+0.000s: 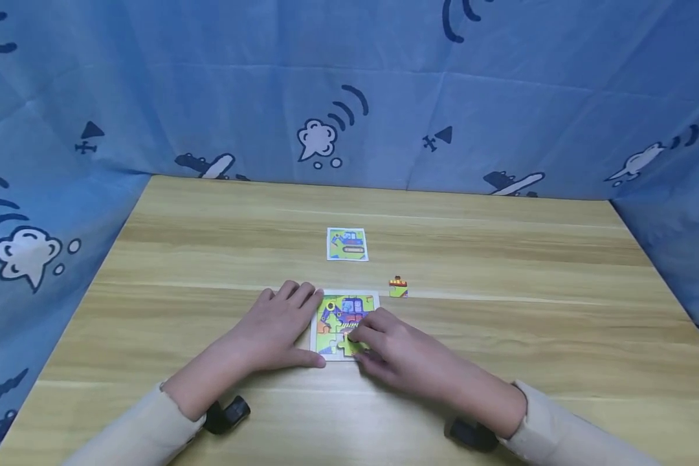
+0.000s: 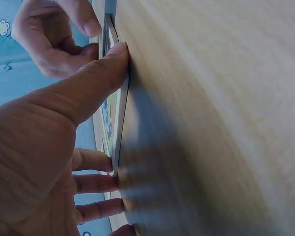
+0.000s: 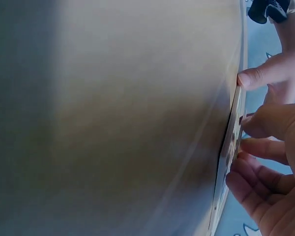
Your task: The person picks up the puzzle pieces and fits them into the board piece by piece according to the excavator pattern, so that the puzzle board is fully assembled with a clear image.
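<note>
A small jigsaw puzzle in a white-edged tray point(image 1: 313, 343) lies on the table, its pieces showing a blue digger on green. My left hand point(image 1: 282, 323) rests at the tray's left side, fingers reaching along the left edge and thumb at the near-left corner. In the left wrist view the thumb point(image 2: 101, 73) presses on the tray's edge. My right hand point(image 1: 399, 353) is over the tray's lower right, pinching a green puzzle piece point(image 1: 347, 345) between thumb and fingertips. That piece overlaps the tray's lower row; the right fingers partly hide it and the tray's right side.
A loose puzzle piece point(image 1: 399, 288), red, yellow and green, lies just right of the tray's far corner. Beyond the tray is a square picture card point(image 1: 347, 244) with the same digger. Blue printed cloth point(image 1: 373, 97) hangs behind the wooden table point(image 1: 501, 259).
</note>
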### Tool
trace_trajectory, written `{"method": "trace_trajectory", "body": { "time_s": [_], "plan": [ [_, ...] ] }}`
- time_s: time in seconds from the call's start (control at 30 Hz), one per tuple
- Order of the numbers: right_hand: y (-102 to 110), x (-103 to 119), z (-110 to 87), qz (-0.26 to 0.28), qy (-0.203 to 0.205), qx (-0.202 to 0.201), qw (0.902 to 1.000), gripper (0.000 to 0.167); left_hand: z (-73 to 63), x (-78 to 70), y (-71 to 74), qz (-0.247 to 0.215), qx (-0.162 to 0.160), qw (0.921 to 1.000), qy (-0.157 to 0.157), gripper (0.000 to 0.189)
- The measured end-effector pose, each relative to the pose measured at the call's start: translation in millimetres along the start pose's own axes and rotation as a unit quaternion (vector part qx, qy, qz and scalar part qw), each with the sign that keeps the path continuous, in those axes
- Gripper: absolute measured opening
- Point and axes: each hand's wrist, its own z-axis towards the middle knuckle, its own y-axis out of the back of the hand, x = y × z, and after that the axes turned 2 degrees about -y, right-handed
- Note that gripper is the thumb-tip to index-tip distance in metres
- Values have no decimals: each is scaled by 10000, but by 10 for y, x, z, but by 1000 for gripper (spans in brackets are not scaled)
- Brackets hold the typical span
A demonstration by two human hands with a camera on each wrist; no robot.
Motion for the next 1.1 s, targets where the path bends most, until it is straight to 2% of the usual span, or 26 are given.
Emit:
{"method": "trace_trajectory", "body": {
  "time_s": [0.33,0.83,1.1],
  "plan": [
    [-56,38,85,-516,224,-74,9984,22,1,-4,14,-15,-19,10000,-15,107],
    [-79,117,155,-468,65,150,9988,14,2,0,5,41,13,10000,10,108],
    [-77,97,141,-388,154,183,9990,14,13,-5,0,16,8,10000,-4,108]
  ]
}}
